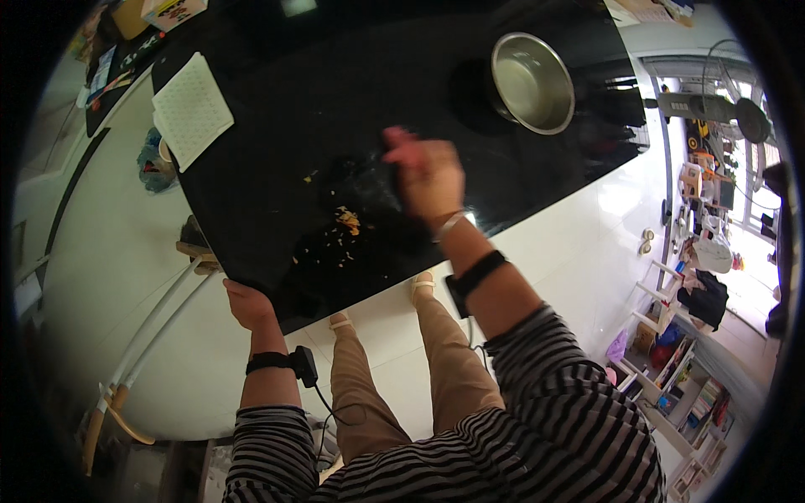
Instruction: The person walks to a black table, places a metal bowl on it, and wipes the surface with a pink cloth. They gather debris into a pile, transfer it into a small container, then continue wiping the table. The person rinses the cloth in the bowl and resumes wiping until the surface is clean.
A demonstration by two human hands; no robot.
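A pinkish-red cloth (404,148) is bunched in my right hand (436,179), low over the glossy black tabletop (302,82); both are blurred. Whether the cloth touches the surface I cannot tell. To the left of that hand lie yellow and whitish food crumbs (348,220) with smaller bits scattered around them. My left hand (250,305) is at the table's near left corner, its fingers partly hidden, and it appears to rest against the edge. Wet-looking smears show on the black surface near the crumbs.
At the far right of the table stands a stainless steel bowl (533,85) holding what looks like water. A white textured mat (193,113) lies along the left edge. Crutches (151,320) lean by the left side. A pedestal fan (710,108) is beyond the right end.
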